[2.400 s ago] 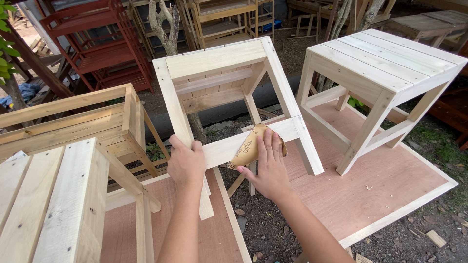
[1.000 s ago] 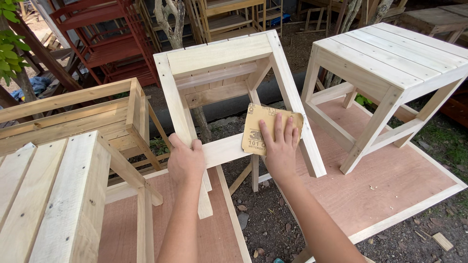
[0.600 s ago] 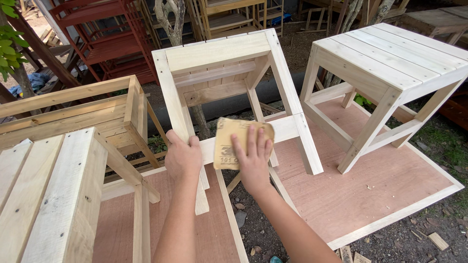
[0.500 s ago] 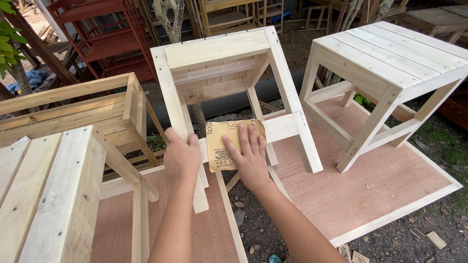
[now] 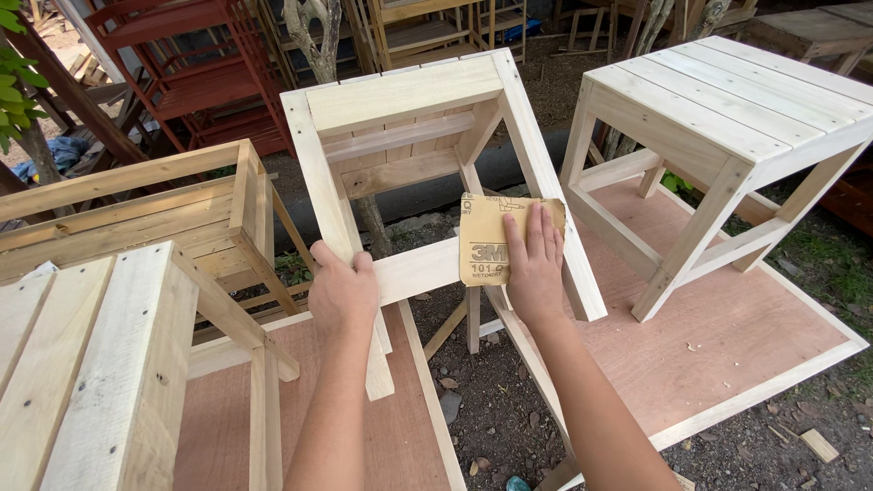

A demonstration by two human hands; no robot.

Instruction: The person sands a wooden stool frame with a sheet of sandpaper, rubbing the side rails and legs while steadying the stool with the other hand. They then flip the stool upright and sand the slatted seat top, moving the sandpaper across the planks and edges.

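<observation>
The pale bare-wood slatted stool lying on its side (image 5: 409, 173) stays put, its leg clenched in the left hand (image 5: 343, 293). At three o'clock of that hand, the right hand (image 5: 535, 268), palm flat, has slid the tan sandpaper sheet (image 5: 496, 238) rightward again along the stool's crossbar, so the sanding strokes go on back and forth.

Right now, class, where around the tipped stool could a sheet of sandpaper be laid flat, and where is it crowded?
Free: the plywood sheet right of the standing stool, and its slatted top. Crowded: the middle, where the left hand grips a leg of the tipped stool and the right hand presses the sandpaper on the rail.
</observation>
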